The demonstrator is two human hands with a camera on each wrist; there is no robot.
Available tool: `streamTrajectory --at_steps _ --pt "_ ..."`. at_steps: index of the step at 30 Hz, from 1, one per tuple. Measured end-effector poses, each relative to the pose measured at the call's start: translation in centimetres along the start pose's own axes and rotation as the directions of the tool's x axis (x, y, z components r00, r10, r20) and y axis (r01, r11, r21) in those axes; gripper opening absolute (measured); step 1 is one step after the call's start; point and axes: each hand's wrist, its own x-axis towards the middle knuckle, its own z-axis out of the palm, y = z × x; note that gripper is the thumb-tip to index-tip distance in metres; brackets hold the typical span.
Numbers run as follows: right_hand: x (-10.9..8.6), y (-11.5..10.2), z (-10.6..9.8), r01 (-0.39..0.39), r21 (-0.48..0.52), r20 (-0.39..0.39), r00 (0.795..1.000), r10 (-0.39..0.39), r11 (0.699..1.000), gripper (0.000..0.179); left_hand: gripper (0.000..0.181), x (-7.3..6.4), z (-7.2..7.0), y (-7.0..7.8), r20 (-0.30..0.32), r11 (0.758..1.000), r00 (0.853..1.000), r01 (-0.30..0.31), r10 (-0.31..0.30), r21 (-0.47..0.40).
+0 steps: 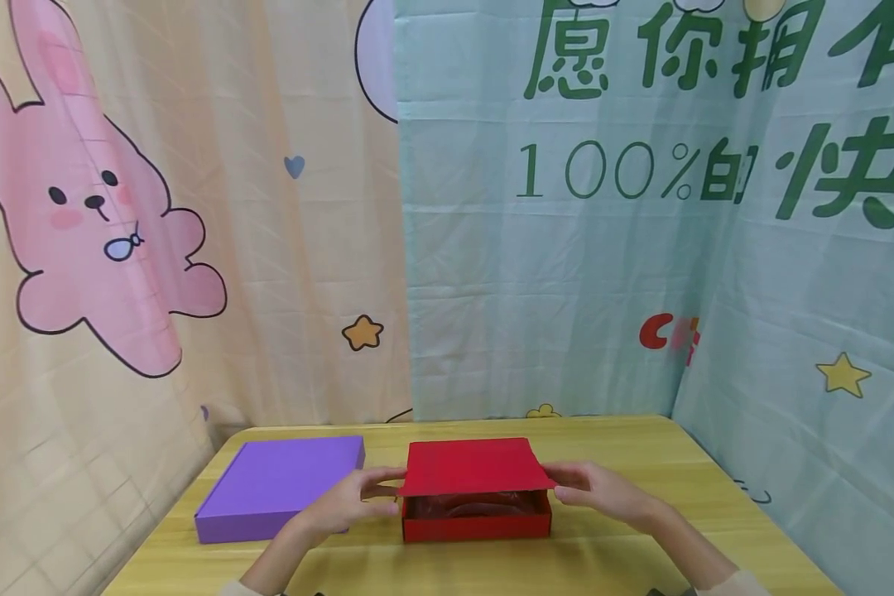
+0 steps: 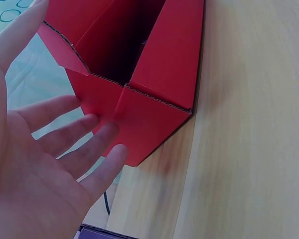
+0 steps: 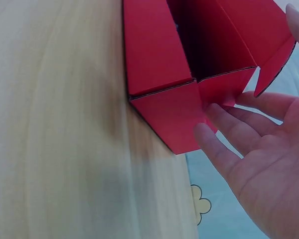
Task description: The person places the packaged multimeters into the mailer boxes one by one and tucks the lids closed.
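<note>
A red cardboard box (image 1: 477, 528) sits on the table with its lid (image 1: 473, 466) partly raised at the front. Through the gap shows a dark reddish, shiny content (image 1: 480, 504) whose kind I cannot tell. At the box's left side is my left hand (image 1: 353, 499); in the left wrist view its fingers (image 2: 84, 149) are spread and nearly straight, their tips at the side wall. My right hand (image 1: 603, 492) is at the opposite side, fingers extended with tips against or close to the wall in the right wrist view. Neither hand grips anything.
A closed purple box (image 1: 283, 480) lies on the wooden table (image 1: 641, 447), left of the red one and close to my left forearm. Printed curtains (image 1: 536, 273) hang behind the table and along both sides.
</note>
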Motion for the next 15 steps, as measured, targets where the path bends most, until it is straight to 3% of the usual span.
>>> streamTrajectory --at_steps 9,15 --pt "-0.09 0.75 0.30 0.003 -0.031 0.018 1.000 -0.003 1.000 0.060 0.064 -0.28 0.19 -0.31 0.023 0.999 0.999 0.037 -0.038 0.033" --pt "-0.26 0.54 0.51 -0.011 -0.083 0.039 0.999 0.015 0.996 0.068 0.073 -0.42 0.17 -0.50 0.052 0.997 0.998 0.023 -0.027 0.067"
